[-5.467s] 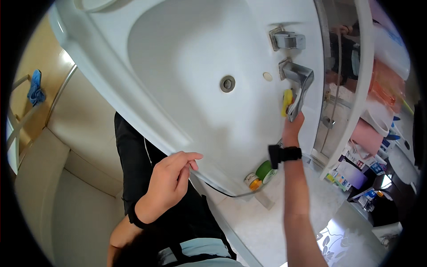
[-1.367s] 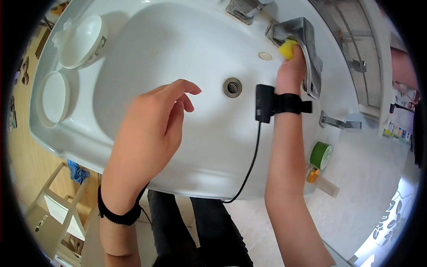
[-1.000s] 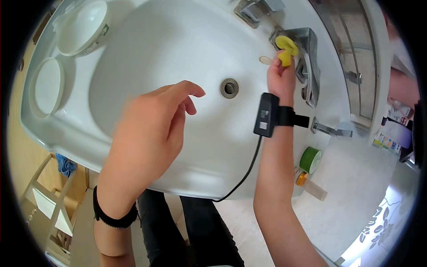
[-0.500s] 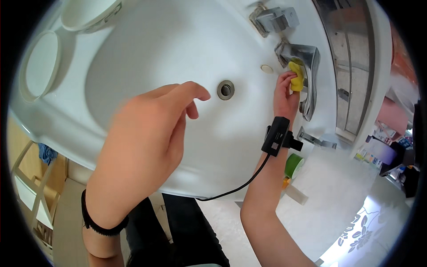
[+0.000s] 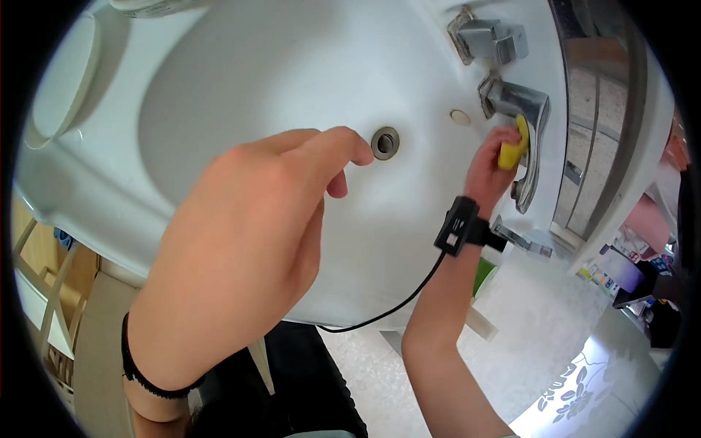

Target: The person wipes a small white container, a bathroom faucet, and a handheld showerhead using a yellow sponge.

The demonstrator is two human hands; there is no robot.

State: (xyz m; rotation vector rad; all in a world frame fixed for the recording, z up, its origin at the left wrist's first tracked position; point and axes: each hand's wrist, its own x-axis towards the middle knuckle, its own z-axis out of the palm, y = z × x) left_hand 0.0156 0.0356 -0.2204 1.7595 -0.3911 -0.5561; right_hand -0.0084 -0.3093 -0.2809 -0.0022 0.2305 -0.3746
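My right hand [image 5: 488, 171] grips a yellow sponge [image 5: 513, 148] at the chrome faucet [image 5: 539, 139] on the right side of the white sink [image 5: 277, 66]. The sponge is close against the faucet's inner side; the exact contact is partly covered by my fingers. Over the basin hangs my left hand [image 5: 248, 226], back upward and fingers loosely curled, with nothing showing in it. Its palm and some fingers are hidden. The round metal drain [image 5: 385, 143] lies just past its fingertips.
A square chrome fitting [image 5: 485, 40] stands beyond the faucet, and a metal bar [image 5: 522, 239] juts out nearer me. A pale dish [image 5: 69, 80] rests on the left ledge. Green round item [image 5: 483, 277] sits behind my right forearm, which wears a black cabled device [image 5: 458, 226].
The view has shifted, so the sink and faucet sit further right and lower. My right hand keeps the sponge at the faucet, and the sponge has tilted. My left hand remains over the basin.
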